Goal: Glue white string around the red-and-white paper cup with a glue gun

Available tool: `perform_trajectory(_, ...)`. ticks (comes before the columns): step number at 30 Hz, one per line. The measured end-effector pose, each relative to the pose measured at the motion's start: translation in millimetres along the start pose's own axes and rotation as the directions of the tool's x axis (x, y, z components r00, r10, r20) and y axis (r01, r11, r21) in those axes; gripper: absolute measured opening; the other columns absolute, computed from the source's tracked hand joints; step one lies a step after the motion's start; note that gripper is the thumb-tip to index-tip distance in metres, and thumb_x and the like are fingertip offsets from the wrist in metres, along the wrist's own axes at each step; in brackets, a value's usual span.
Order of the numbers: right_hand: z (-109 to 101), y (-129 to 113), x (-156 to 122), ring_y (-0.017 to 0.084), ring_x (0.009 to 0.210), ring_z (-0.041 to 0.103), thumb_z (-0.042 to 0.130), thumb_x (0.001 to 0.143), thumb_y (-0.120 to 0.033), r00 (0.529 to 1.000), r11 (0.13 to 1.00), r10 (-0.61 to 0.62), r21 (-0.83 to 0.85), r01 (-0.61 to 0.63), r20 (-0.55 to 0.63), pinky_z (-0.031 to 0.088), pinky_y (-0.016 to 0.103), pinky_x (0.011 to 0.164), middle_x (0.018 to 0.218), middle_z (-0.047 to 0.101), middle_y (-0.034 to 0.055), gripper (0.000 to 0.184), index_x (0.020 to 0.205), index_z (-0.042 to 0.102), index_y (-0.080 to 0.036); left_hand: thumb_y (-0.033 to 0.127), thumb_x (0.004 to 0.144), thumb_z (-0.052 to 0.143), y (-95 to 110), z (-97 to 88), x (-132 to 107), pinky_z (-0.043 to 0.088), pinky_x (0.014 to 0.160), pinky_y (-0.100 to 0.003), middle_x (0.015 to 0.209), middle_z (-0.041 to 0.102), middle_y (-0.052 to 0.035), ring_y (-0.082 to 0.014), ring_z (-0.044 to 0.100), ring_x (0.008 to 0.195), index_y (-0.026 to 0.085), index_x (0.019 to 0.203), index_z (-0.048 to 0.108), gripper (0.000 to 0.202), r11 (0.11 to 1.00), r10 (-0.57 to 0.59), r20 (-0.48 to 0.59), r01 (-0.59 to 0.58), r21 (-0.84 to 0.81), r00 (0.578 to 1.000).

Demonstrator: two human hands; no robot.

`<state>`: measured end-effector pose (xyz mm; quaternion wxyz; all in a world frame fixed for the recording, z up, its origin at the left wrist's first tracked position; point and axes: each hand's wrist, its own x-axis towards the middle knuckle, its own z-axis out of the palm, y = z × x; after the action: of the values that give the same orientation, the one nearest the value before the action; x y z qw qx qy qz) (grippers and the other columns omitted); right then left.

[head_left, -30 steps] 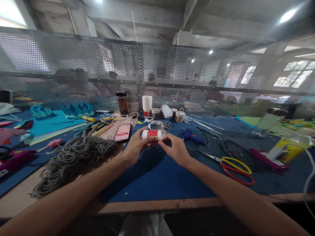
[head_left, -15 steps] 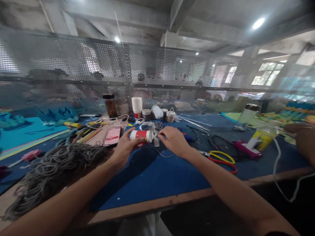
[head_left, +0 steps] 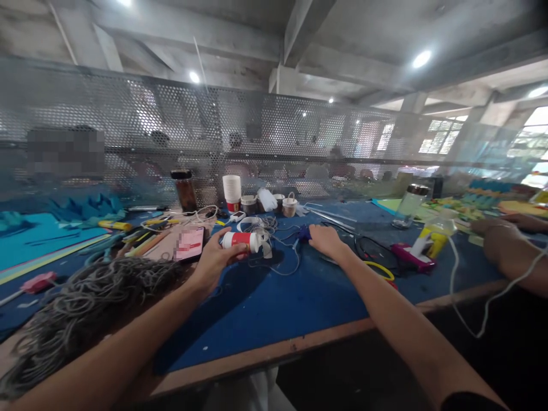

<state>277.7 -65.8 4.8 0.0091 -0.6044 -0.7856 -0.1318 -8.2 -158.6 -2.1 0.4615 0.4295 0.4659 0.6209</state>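
Note:
My left hand (head_left: 213, 260) is closed around a red and white paper cup (head_left: 240, 241), held on its side above the blue mat (head_left: 295, 297). Grey cord trails from the cup's mouth down onto the mat. My right hand (head_left: 326, 240) has reached further out and its fingers are curled over a blue glue gun (head_left: 303, 232) lying on the mat. Its fingertips are partly hidden.
A heap of grey cord (head_left: 81, 297) lies at the left, a phone (head_left: 189, 244) beside it. Stacked cups (head_left: 232, 192), a dark jar (head_left: 184, 189) and small pots stand by the mesh screen. Scissors (head_left: 379, 268) and a pink glue gun (head_left: 406, 255) lie right. Another person's arm (head_left: 509, 251) rests far right.
My right hand left the cup and moved right and away to the blue glue gun. The left hand kept hold of the cup. The view swung right, showing another person's arm.

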Motion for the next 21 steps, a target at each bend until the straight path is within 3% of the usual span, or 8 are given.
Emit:
perform_trajectory(6,-22.3,24.2,-8.3,0.032,0.104,0.065,0.038,0.100,-0.026,0.987,0.997,0.074,-0.024,-0.079,-0.145,0.047,0.039,0.084,0.121,0.060,0.0228,0.036,0.126,0.055,-0.008,0.009,0.065,0.085,-3.3,-3.3,5.5,0.063,0.065,-0.026,0.091,0.069,-0.0057,-0.0161,0.071,0.069,0.015,0.132,0.050,0.075,0.999,-0.006,-0.020,0.005,-0.039,1.000)
perform_trajectory(10,-37.5,37.4,-16.7,0.032,0.108,0.059,0.040,0.098,-0.019,0.951,0.991,0.020,-0.120,-0.059,-0.308,0.041,0.042,0.090,0.122,0.056,0.0221,0.038,0.133,0.053,-0.011,0.010,0.065,0.086,-5.8,-4.2,7.7,0.063,0.066,-0.028,0.090,0.068,-0.0051,-0.0173,0.071,0.071,0.017,0.133,0.049,0.078,0.999,-0.011,0.002,0.011,-0.038,1.000)
perform_trajectory(13,-39.4,42.7,-20.2,0.032,0.109,0.057,0.042,0.097,-0.018,0.920,0.994,0.015,-0.093,-0.056,-0.392,0.040,0.042,0.091,0.121,0.056,0.0210,0.041,0.137,0.050,-0.010,0.010,0.067,0.085,-6.4,-4.4,7.7,0.063,0.067,-0.027,0.090,0.068,-0.0046,-0.0174,0.071,0.072,0.018,0.134,0.047,0.078,1.000,-0.012,0.003,0.012,-0.026,1.000)
perform_trajectory(17,-33.7,42.8,-18.0,0.029,0.107,0.059,0.050,0.095,-0.027,0.884,0.974,0.107,0.228,0.000,-0.455,0.045,0.036,0.088,0.121,0.058,0.0166,0.048,0.141,0.048,-0.013,0.008,0.066,0.085,-5.0,-3.0,5.0,0.063,0.067,-0.027,0.088,0.067,-0.0039,-0.0165,0.070,0.070,0.018,0.131,0.049,0.075,1.000,-0.015,0.010,0.015,-0.024,1.000)
perform_trajectory(19,-32.2,36.0,-14.4,0.027,0.103,0.062,0.052,0.093,-0.032,0.874,0.893,0.160,0.445,0.071,-0.460,0.046,0.035,0.086,0.117,0.062,0.0149,0.045,0.133,0.055,-0.012,0.009,0.066,0.085,-3.6,-1.8,3.0,0.063,0.066,-0.027,0.088,0.066,-0.0038,-0.0160,0.070,0.069,0.018,0.131,0.049,0.075,1.000,-0.020,0.015,0.020,-0.021,1.000)
perform_trajectory(21,-32.6,23.0,-10.5,0.024,0.089,0.065,0.053,0.091,-0.037,0.886,0.758,0.191,0.637,0.140,-0.422,0.048,0.034,0.081,0.099,0.068,0.0119,0.040,0.119,0.064,-0.010,0.009,0.065,0.085,-2.1,-0.7,1.6,0.063,0.066,-0.027,0.089,0.066,-0.0035,-0.0152,0.070,0.068,0.017,0.130,0.048,0.075,1.000,-0.023,0.016,0.023,-0.018,1.000)
